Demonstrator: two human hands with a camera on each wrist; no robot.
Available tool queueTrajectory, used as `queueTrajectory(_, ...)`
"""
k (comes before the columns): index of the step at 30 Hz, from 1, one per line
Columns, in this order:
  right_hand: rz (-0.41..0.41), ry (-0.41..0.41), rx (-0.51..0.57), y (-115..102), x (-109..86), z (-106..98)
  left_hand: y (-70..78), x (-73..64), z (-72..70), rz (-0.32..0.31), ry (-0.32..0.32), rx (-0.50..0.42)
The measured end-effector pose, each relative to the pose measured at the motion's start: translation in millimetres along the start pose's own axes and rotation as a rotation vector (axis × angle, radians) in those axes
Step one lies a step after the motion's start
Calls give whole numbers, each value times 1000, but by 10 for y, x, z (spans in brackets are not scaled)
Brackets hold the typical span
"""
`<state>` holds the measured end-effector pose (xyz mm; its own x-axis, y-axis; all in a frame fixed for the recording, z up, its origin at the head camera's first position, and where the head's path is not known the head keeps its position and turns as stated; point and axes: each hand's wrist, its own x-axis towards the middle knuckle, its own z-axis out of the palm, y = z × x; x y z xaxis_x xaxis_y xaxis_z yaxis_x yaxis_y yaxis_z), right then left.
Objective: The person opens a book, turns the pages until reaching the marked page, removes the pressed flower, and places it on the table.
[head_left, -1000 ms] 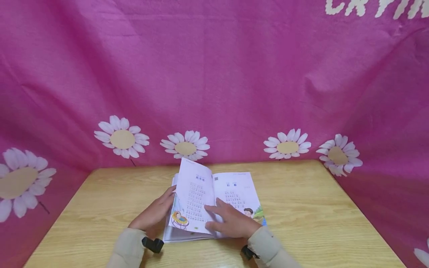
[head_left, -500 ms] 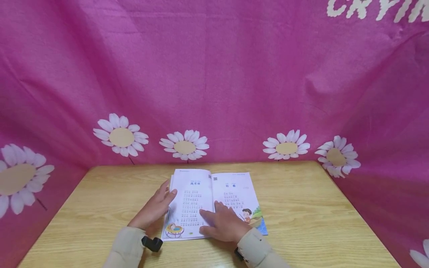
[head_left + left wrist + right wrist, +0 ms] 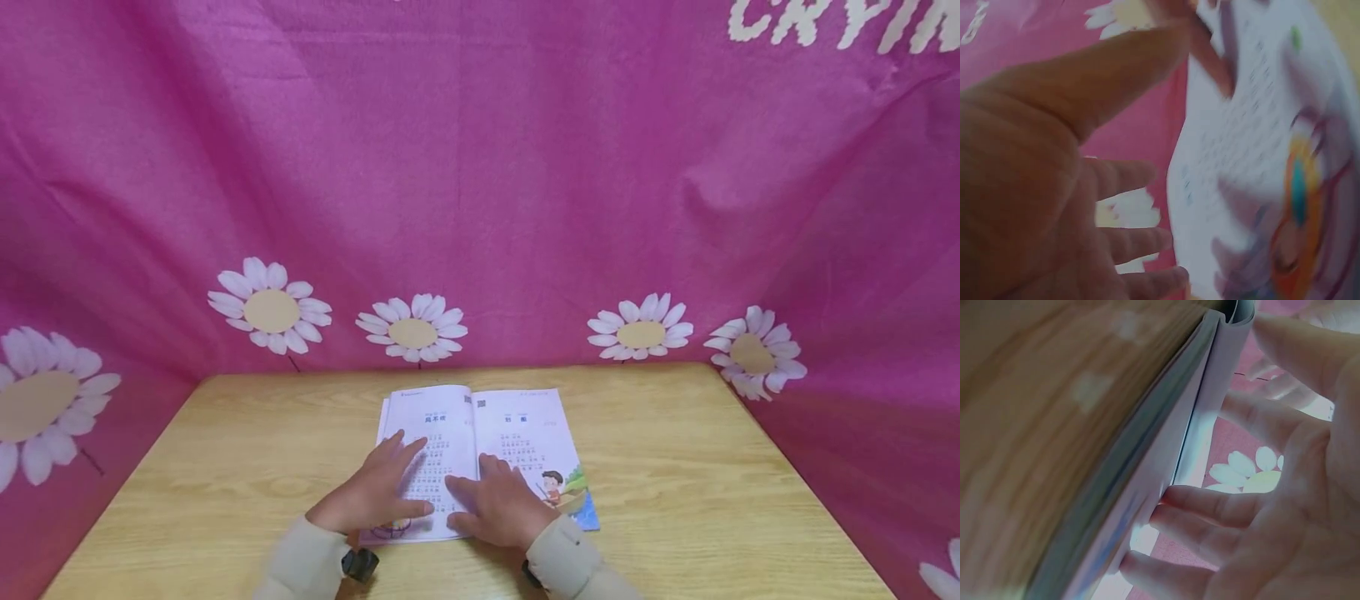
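An open book point(image 3: 555, 442) with illustrated pages of printed text lies on the wooden table. Over its left page point(image 3: 450, 417) my left hand point(image 3: 371, 496) is spread, fingers straight and apart. Shadows show beneath those fingers in the left wrist view, where a cradle picture point(image 3: 1297, 206) is also seen; whether the fingertips touch the paper is unclear. Near the centre fold my right hand point(image 3: 504, 506) rests on the book with extended fingers. Its fingertips meet the page in the right wrist view, beside the book's lower edge point(image 3: 1147, 450). Part of the text is hidden under both hands.
The wooden table point(image 3: 675, 467) extends around the book on all sides. Behind and beside it hangs a pink cloth point(image 3: 480, 183) printed with white daisies and pale letters. A dark wrist device point(image 3: 360, 565) sits at the left cuff.
The raised left leaf has come down flat. My left hand has moved from the book's left edge onto the left page. My right hand has shifted slightly left and stays near the fold.
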<state>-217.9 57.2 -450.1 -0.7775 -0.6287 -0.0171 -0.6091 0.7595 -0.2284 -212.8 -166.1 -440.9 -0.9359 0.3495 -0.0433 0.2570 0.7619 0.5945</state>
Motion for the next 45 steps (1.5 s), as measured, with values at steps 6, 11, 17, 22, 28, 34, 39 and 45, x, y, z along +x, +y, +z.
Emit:
queueTrajectory(6, -35, 36, -66, -17, -21, -6, 56, -26, 137, 23, -85, 59)
queueTrajectory(11, -44, 42, -96, -3, -1, 11, 110, -54, 153, 3, -96, 105)
queueTrajectory(17, -33, 6, -52, 31, 16, -29, 113, -38, 184, 26, -78, 191)
queueTrajectory(22, -18, -8, 100, 121, -2, -78, 104, -10, 219, 23, -64, 245)
queueTrajectory(28, -45, -1, 241, 266, -43, -111, 71, -11, 253, 42, -43, 303)
queueTrajectory(34, -26, 29, 374, 396, -94, -192, 78, -18, 273, 77, -23, 331)
queueTrajectory(39, 51, 24, 415, 503, -122, -230, 80, -17, 271, 50, -34, 340)
queueTrajectory(45, 184, 41, 404, 608, -156, -283, 74, -13, 250, 34, -27, 350)
